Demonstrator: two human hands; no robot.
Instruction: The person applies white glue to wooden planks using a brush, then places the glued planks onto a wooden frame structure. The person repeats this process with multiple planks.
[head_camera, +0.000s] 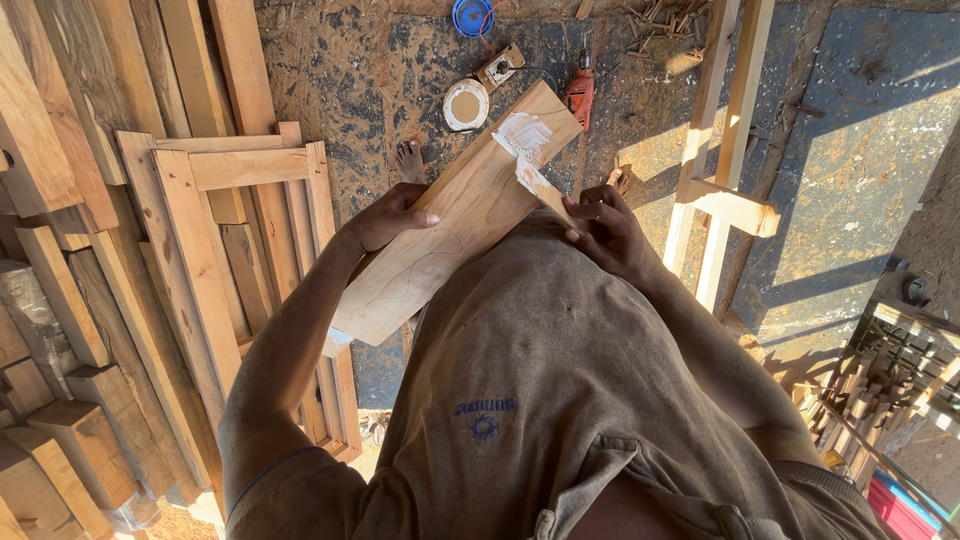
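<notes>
I hold a pale wooden board (455, 225) slanted against my body, its far end pointing up and to the right. My left hand (392, 215) grips the board's left edge with the thumb on top. A patch of white putty (525, 135) is smeared near the far end. My right hand (610, 232) holds a thin flat spreader (540, 187) coated with white putty, its tip resting on the board by the smear. My brown shirt hides the board's near right part.
On the dirt floor beyond lie an open round tin of tan paste (466, 105), a blue lid (472, 15), a small wooden block (499, 67) and a red drill (579, 92). Stacked timber and a frame (230, 200) stand left; a wooden frame (722, 190) stands right.
</notes>
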